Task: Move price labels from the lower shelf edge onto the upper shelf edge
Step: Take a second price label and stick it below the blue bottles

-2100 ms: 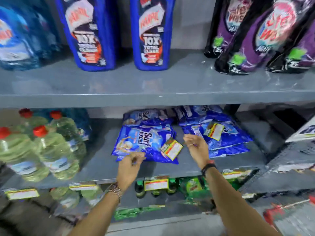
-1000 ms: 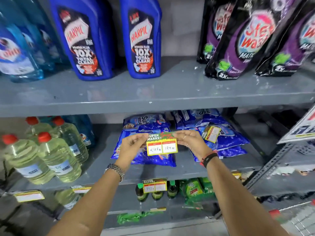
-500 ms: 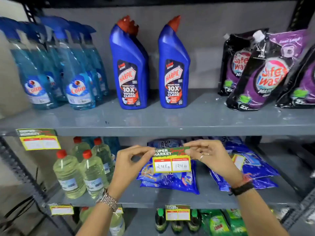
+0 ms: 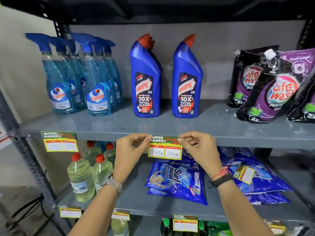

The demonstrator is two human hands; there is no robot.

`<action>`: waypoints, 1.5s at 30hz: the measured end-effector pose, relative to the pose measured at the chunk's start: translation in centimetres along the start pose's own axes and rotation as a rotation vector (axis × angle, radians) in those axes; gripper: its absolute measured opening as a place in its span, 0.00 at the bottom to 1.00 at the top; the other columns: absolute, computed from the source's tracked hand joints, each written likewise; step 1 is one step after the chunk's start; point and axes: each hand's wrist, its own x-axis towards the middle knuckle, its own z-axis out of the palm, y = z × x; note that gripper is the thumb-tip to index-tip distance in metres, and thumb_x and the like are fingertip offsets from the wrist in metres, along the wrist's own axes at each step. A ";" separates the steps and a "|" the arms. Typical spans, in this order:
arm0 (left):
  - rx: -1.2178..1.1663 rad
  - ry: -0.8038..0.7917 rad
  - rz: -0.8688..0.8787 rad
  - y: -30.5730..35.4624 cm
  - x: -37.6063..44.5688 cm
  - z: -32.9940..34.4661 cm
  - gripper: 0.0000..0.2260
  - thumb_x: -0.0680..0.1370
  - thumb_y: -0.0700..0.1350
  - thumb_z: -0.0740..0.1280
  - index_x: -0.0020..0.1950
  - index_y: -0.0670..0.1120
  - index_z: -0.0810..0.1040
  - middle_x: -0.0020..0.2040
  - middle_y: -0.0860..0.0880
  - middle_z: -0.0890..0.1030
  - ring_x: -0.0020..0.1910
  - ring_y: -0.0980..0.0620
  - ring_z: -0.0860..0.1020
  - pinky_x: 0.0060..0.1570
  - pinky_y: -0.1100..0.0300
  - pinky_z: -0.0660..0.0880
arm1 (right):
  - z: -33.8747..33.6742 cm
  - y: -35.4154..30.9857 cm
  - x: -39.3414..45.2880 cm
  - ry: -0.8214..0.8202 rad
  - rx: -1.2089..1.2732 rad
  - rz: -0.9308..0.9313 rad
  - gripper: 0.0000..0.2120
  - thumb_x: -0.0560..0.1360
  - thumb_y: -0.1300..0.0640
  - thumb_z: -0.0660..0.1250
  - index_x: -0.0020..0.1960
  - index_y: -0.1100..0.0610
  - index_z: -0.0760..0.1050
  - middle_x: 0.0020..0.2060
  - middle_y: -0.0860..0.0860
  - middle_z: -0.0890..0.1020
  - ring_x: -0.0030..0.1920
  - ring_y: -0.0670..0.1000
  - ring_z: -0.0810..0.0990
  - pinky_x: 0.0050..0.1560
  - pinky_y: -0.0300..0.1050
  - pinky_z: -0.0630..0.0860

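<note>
A green and yellow price label point(image 4: 165, 148) is pressed against the front edge of the upper shelf point(image 4: 247, 142), below the two Harpic bottles. My left hand point(image 4: 131, 150) pinches its top left corner. My right hand point(image 4: 197, 149) pinches its top right corner. Another label point(image 4: 59, 142) hangs on the same edge at the left. Three labels point(image 4: 185, 223) point(image 4: 70, 212) point(image 4: 120, 215) sit on the lower shelf edge point(image 4: 153, 211). One loose label point(image 4: 245, 174) lies on the blue packets at the right.
Colin spray bottles point(image 4: 95, 79), two Harpic bottles point(image 4: 146, 79) and Safewash pouches point(image 4: 276, 89) stand on the upper shelf. Below are clear bottles with red caps point(image 4: 81, 178) and blue Surf Excel packets point(image 4: 177, 181). A dark upright post point(image 4: 34, 167) runs down the left side.
Both hands picked the label up off the Surf Excel packets and raised it to the upper shelf edge. The view tilted upward, showing more of the upper shelf.
</note>
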 end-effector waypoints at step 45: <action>0.230 -0.217 0.370 -2.1 3.2 -1.3 0.12 0.74 0.53 0.69 0.55 0.54 0.82 0.54 0.57 0.83 0.56 0.63 0.79 0.59 0.57 0.76 | 0.1 -2.1 3.5 -0.345 -0.358 -0.041 0.17 0.75 0.66 0.63 0.59 0.51 0.77 0.60 0.46 0.80 0.61 0.43 0.77 0.65 0.43 0.72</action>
